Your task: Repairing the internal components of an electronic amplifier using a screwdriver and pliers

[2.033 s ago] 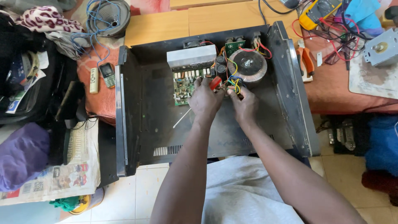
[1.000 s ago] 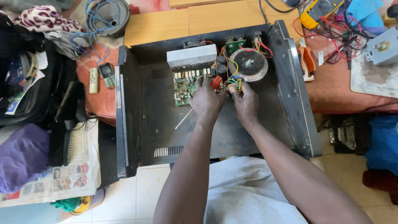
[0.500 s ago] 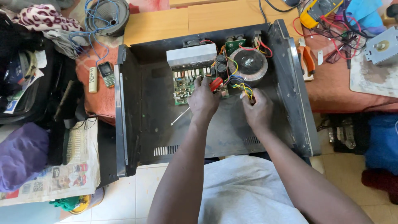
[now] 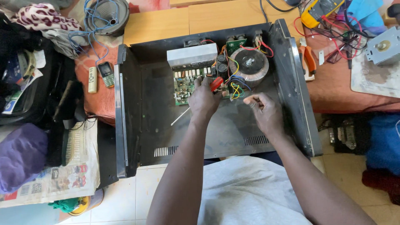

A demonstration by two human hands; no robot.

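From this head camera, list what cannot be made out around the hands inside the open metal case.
- Head view: the left hand covers part of the green circuit board and most of the red-handled tool it grips.
- Whether the right hand pinches anything: fingertips too small to tell.
- Where the coloured wires join: too small and tangled.
- Yellow meter: cut off by the top edge.
- Thin white rod: its upper end runs under the left hand.

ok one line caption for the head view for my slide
Left hand holding a red-handled tool at the green circuit board inside an open black metal chassis, right hand pinched beside it.
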